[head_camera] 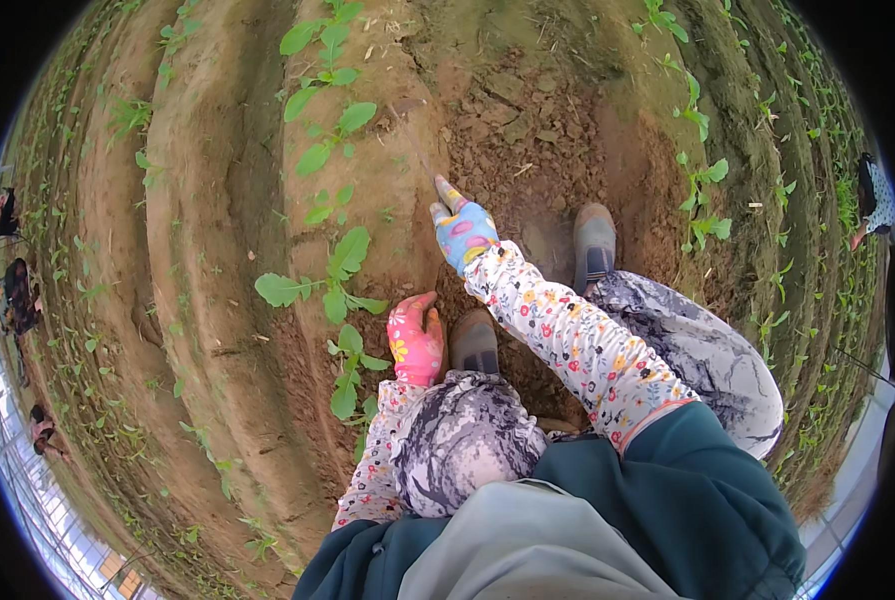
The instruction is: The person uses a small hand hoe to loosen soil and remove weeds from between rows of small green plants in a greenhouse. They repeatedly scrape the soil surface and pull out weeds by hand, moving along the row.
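My right hand [464, 229], in a blue patterned glove, is closed around the near end of a thin-handled hoe [416, 142]. Its small blade lies at the soil ridge, up and left of the hand. My left hand [416, 341], in a pink flowered glove, hangs just above the ridge's edge with its fingers curled and apart; nothing shows in it. Left of that hand stands a leafy green seedling [335, 281], one of a row along the ridge. Broken, crumbly soil [530, 127] lies beyond the right hand.
My two shoes [594, 240] stand in the furrow between ridges. Another row of seedlings [699, 187] grows on the right. More planted ridges run along both sides. Several people are at the far left edge, and a person [876, 195] bends at the far right.
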Motion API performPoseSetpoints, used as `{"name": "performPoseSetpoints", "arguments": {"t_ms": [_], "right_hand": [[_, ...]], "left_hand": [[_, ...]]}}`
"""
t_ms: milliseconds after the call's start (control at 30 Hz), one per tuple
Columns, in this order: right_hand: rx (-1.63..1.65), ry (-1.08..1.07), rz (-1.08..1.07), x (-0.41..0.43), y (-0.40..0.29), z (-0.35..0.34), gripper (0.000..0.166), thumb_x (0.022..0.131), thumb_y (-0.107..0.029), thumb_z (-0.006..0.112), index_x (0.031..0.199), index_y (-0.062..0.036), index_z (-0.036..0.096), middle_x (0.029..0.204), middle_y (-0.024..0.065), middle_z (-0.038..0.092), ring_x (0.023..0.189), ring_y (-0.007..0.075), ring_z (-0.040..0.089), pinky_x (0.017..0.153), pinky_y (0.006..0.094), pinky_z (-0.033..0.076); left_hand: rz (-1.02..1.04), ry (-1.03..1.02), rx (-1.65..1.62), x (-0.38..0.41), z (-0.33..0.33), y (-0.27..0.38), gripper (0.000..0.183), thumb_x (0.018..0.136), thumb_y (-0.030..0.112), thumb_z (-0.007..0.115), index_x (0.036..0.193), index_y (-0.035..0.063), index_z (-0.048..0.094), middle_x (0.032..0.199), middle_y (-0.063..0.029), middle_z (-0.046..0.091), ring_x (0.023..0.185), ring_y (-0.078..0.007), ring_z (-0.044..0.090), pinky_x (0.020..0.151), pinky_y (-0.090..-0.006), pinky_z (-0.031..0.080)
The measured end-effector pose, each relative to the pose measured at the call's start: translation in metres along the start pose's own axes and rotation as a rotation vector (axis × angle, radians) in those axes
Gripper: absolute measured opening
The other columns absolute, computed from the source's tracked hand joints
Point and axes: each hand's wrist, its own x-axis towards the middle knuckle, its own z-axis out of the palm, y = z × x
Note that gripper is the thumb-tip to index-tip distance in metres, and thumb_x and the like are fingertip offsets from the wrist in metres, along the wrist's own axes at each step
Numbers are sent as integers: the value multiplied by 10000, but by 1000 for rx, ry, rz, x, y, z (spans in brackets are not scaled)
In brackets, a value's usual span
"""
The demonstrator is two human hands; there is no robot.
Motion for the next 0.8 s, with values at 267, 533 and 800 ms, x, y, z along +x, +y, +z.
{"name": "performPoseSetpoints", "arguments": {"t_ms": [267, 533, 800], "right_hand": [[-21, 45, -65, -1, -17, -8, 464, 968, -255, 515, 1423, -211, 431, 1240, 165, 610, 1056, 332, 618, 891, 363, 474], [-48, 6, -39, 11, 20, 1, 477, 945, -301, 547, 1410, -251, 453, 1170, 191, 633, 1028, 346, 626, 881, 366, 481], [-118, 73, -140, -13, 5, -11, 477, 953, -294, 536, 1418, -253, 440, 1063, 207, 663, 932, 357, 648, 812, 385, 496]], "left_hand": [[-23, -15, -10, -2, 2, -3, 253, 805, 47, 619, 1052, 64, 668, 1036, -145, 632, 982, -335, 571, 881, -422, 446], [4, -7, -29, 0, 5, 0, 264, 802, 41, 619, 1061, 65, 664, 1036, -143, 630, 986, -334, 574, 878, -423, 453], [9, -23, -9, 0, 9, -6, 255, 802, 45, 619, 1052, 59, 664, 1039, -144, 633, 995, -332, 572, 889, -422, 448]]}}
